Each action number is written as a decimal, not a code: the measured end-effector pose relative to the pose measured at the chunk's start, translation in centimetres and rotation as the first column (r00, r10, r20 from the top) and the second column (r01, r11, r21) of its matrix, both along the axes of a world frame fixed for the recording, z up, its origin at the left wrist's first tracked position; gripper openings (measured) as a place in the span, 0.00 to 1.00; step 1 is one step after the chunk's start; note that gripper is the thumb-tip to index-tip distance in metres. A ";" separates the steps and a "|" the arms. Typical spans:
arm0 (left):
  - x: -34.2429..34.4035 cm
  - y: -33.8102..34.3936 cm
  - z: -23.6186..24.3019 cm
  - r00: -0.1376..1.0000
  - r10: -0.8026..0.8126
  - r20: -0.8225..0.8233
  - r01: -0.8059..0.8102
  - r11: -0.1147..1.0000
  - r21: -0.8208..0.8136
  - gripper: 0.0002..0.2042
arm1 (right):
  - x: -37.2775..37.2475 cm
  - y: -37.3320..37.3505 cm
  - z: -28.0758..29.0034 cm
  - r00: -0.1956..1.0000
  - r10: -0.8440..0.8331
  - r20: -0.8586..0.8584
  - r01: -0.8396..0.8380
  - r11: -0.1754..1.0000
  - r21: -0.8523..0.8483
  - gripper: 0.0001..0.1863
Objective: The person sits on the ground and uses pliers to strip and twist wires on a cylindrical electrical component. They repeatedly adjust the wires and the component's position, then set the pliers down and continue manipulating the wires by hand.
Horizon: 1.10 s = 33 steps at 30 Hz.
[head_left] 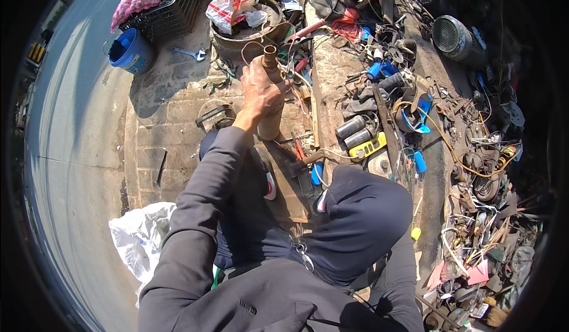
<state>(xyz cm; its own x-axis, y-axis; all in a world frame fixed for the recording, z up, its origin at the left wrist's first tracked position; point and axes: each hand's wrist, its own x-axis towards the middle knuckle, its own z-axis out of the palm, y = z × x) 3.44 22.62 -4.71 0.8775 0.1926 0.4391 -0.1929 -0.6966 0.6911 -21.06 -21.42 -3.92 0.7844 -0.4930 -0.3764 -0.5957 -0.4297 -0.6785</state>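
Observation:
My left hand [261, 92] is wrapped round a tall brownish-grey metal cylinder [269, 126], which stands roughly upright in front of me. A narrower, brass-coloured neck with an open top sticks up above my fingers. Red-handled pliers [299, 149] and a hammer-like tool [316, 158] lie close to the cylinder's foot, between my legs. My right sleeve [400, 281] runs down beside my bent right knee, and the hand at its end is out of sight.
Ahead stand a round container [252, 43] with a red-and-white plastic bag [234, 9], a blue bucket [135, 52] and a black crate [169, 12]. A wrench [191, 53] lies nearby. Scrap, wires, dark cylinders [354, 132] and a yellow box [368, 146] crowd the right. A white sack [140, 237] is at left.

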 end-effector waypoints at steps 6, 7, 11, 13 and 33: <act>0.0 0.1 -0.2 0.999 -0.013 0.032 0.013 1.000 -0.010 0.42 | 9.6 4.2 20.8 0.927 0.303 0.221 -0.369 0.840 0.399 0.15; -0.1 0.2 -0.2 1.000 -0.018 0.006 0.018 1.000 -0.022 0.43 | 10.6 5.7 22.4 0.897 0.394 0.202 -0.442 0.822 0.360 0.15; -0.2 0.1 0.1 0.999 0.023 0.031 -0.022 0.999 -0.027 0.44 | 13.8 12.5 20.8 0.763 0.633 -0.133 -0.579 0.760 0.293 0.12; -0.2 0.0 0.2 1.000 0.007 0.017 -0.006 0.999 -0.038 0.44 | 14.4 14.7 17.8 0.609 0.723 -0.326 -0.709 0.680 0.185 0.10; -0.3 0.2 0.2 0.993 0.021 0.113 -0.019 1.000 -0.021 0.35 | 16.0 20.6 12.3 0.411 0.798 -0.440 -0.912 0.358 -0.202 0.26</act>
<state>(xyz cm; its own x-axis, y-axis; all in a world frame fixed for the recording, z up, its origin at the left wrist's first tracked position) 3.16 22.86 -4.48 0.8181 0.2192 0.5316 -0.2572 -0.6873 0.6793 -5.07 -0.82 8.41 0.7729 0.2675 -0.5753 0.1493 -0.9580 -0.2448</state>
